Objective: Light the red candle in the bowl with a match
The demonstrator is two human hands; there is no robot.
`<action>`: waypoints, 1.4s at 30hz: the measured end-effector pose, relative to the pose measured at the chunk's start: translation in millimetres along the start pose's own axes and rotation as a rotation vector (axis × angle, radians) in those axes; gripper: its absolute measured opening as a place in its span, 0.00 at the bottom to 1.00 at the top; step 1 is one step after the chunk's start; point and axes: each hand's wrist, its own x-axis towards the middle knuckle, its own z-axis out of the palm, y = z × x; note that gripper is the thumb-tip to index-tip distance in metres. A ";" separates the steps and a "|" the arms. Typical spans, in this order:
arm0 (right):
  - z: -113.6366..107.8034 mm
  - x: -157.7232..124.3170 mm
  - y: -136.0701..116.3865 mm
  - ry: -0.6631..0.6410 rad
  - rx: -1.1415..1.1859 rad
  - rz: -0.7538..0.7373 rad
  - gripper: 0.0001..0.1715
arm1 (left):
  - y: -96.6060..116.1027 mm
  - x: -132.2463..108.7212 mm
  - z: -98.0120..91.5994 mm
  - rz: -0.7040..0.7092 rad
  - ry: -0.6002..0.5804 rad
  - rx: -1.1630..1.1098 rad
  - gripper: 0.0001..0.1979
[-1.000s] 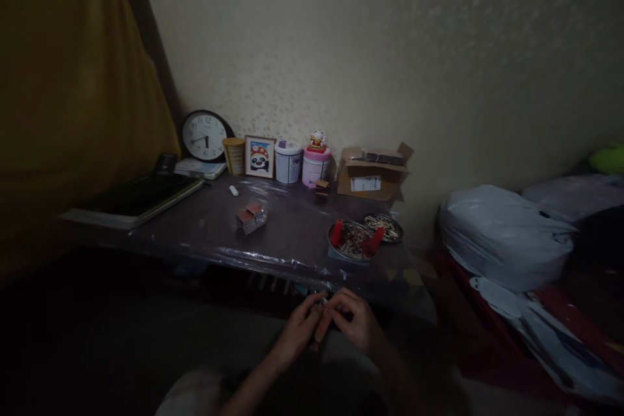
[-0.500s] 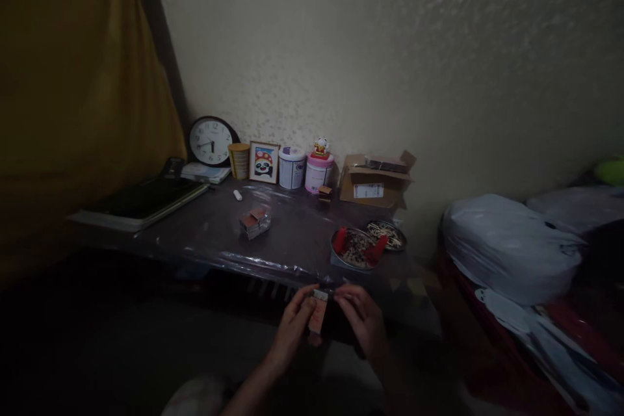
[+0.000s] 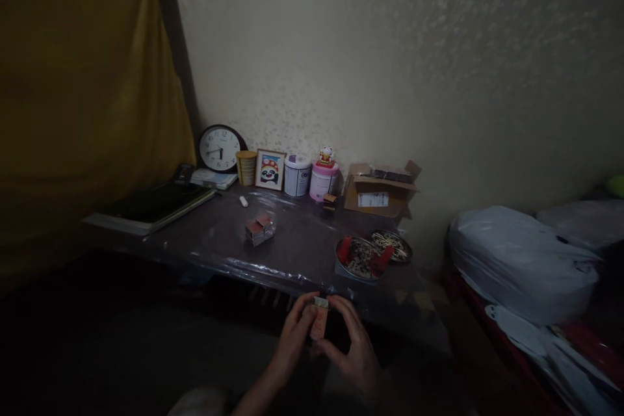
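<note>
Both my hands hold a small reddish matchbox (image 3: pixel 319 323) upright in front of the table's near edge. My left hand (image 3: pixel 293 338) grips its left side with fingers curled. My right hand (image 3: pixel 351 344) is closed round its right side. On the dark plastic-covered table (image 3: pixel 205 234) lies a wrapped bundle of matchboxes (image 3: pixel 260 229). To the right stand two round metal plates: one (image 3: pixel 361 258) holds matches and two red pieces, the other (image 3: pixel 392 244) holds pale matchsticks.
Along the wall stand a clock (image 3: pixel 220 149), a yellow tin (image 3: pixel 246 168), a panda picture (image 3: pixel 270 169), two tins (image 3: pixel 297 176), a cardboard box (image 3: pixel 380 190). A dark book (image 3: pixel 151 206) lies at left. A grey plastic bag (image 3: pixel 521 263) sits at right. Yellow curtain (image 3: pixel 82 97) at left.
The view has tilted up a little. My right hand came back onto the matchbox, which now stands more upright between both hands.
</note>
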 end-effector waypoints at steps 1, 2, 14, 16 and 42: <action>-0.1 -0.3 0.2 -0.006 -0.001 -0.002 0.33 | -0.5 0.4 -0.2 0.007 0.001 0.001 0.16; -0.1 -0.6 0.3 -0.008 -0.003 -0.001 0.33 | -0.7 0.6 -0.3 0.015 0.004 0.007 0.15; -0.3 -2.1 9.2 0.034 -0.071 -0.035 0.30 | -0.5 2.6 3.2 0.033 0.008 -0.002 0.13; -0.4 -1.9 10.2 0.057 -0.088 -0.054 0.29 | -2.9 4.2 3.5 0.036 0.011 -0.012 0.13; 6.4 -0.9 2.0 0.017 -0.061 -0.093 0.22 | -11.7 3.8 4.3 0.055 0.149 -0.065 0.22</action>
